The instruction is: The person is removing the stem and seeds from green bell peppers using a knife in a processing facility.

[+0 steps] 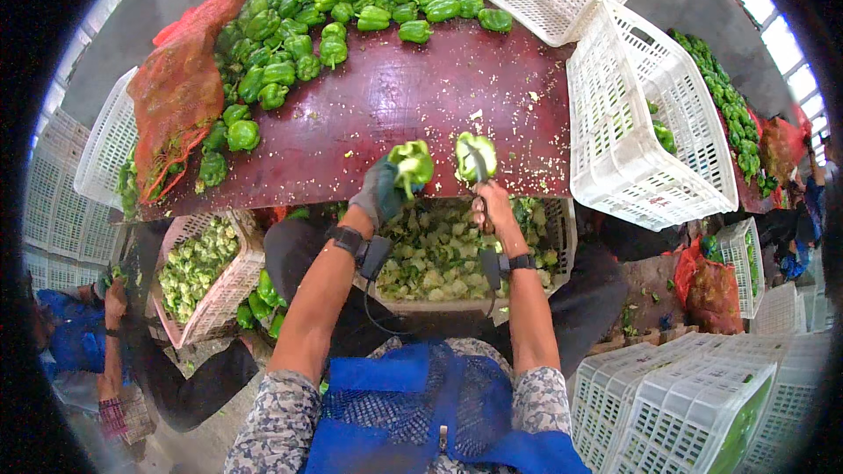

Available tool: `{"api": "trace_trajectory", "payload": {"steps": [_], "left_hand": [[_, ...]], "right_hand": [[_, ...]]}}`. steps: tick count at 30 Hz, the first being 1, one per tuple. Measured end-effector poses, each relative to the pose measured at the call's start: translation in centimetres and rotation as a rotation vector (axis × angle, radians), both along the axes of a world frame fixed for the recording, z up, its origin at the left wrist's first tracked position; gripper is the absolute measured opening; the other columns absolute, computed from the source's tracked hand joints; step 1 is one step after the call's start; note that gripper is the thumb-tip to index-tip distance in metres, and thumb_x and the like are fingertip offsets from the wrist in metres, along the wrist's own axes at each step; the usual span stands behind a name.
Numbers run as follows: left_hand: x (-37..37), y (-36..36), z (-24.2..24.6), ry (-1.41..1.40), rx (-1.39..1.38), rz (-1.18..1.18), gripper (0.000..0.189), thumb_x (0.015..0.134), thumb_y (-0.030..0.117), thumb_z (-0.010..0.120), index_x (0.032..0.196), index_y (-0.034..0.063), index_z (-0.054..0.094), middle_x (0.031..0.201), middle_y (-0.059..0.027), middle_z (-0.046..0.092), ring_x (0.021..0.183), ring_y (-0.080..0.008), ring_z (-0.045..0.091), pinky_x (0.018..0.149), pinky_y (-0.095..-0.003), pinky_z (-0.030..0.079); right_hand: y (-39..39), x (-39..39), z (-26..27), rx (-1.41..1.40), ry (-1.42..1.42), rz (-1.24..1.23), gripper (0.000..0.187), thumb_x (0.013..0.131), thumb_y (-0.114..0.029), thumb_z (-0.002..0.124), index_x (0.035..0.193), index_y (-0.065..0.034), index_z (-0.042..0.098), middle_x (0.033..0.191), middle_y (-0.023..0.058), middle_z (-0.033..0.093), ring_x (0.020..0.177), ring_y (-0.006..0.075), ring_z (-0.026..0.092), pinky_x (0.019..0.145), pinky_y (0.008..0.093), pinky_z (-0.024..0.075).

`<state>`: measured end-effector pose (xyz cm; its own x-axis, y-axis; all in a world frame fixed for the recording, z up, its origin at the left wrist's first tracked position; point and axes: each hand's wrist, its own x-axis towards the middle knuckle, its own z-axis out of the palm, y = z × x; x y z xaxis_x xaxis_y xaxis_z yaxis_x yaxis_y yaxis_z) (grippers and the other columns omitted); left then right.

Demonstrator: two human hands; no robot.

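Observation:
My left hand (382, 191), in a dark glove, holds a green bell pepper piece (412, 166) with its stem side showing, just over the near edge of the red table (395, 85). To its right, my bare right hand (492, 205) grips a knife (477, 161) by its handle. The blade lies against another pepper piece (466, 157) with pale flesh showing; whether it is stuck on the blade I cannot tell. Below both hands stands a crate (570, 243) full of pepper cores and trimmings (438, 257). Small pale seeds lie scattered over the tabletop.
Whole green bell peppers (298, 46) are heaped along the table's far and left sides, beside an orange mesh bag (181, 89). White plastic crates (612, 112) stand at the right, with more stacked (665, 395) below. A pink crate (227, 303) of trimmings sits left, near a co-worker's hand (115, 303).

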<state>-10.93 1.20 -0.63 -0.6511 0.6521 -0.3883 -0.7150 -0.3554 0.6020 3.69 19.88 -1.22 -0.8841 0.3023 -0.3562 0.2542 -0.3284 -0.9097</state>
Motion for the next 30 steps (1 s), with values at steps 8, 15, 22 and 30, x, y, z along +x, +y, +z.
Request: {"api": "trace_trajectory", "payload": {"steps": [8,15,22,30], "left_hand": [[1.9,-1.9,-0.6,0.224,0.111,0.09,0.038,0.082,0.002,0.039,0.119,0.0069,0.048,0.11,-0.0085,0.057,0.098,-0.0233,0.059,0.084,-0.0388,0.052],[5.5,-2.7,3.0,0.223,0.235,0.1,0.036,0.083,0.022,0.052,0.116,0.0075,0.051,0.109,-0.0097,0.06,0.094,-0.0237,0.061,0.082,-0.0375,0.051],[6.6,-2.6,2.8,-0.068,0.492,0.137,0.027,0.087,0.03,0.05,0.101,0.0085,0.059,0.099,-0.0087,0.064,0.091,-0.023,0.061,0.083,-0.0369,0.049],[6.5,-2.2,-1.4,0.008,0.312,0.134,0.025,0.087,0.032,0.049,0.095,0.0108,0.059,0.092,-0.0052,0.064,0.085,-0.0183,0.061,0.08,-0.0326,0.05]], "right_hand": [[-4.2,-1.3,1.6,0.863,0.195,-0.131,0.029,0.079,-0.021,0.065,0.101,-0.0041,0.058,0.058,0.0008,0.053,0.045,0.0084,0.051,0.044,0.0245,0.0428],[-8.8,-0.6,4.9,0.489,0.16,-0.112,0.025,0.076,-0.018,0.066,0.093,-0.0026,0.055,0.057,0.0041,0.052,0.042,0.0122,0.049,0.04,0.028,0.0419],[-10.6,0.0,5.7,1.031,0.305,-0.118,0.032,0.069,-0.01,0.067,0.098,-0.0047,0.054,0.073,0.0097,0.056,0.06,0.0236,0.057,0.055,0.0347,0.0478],[-11.4,-0.3,5.1,1.411,0.547,0.073,0.032,0.072,-0.01,0.065,0.102,-0.0114,0.052,0.092,0.0096,0.062,0.066,0.033,0.061,0.054,0.0405,0.0473]]}}
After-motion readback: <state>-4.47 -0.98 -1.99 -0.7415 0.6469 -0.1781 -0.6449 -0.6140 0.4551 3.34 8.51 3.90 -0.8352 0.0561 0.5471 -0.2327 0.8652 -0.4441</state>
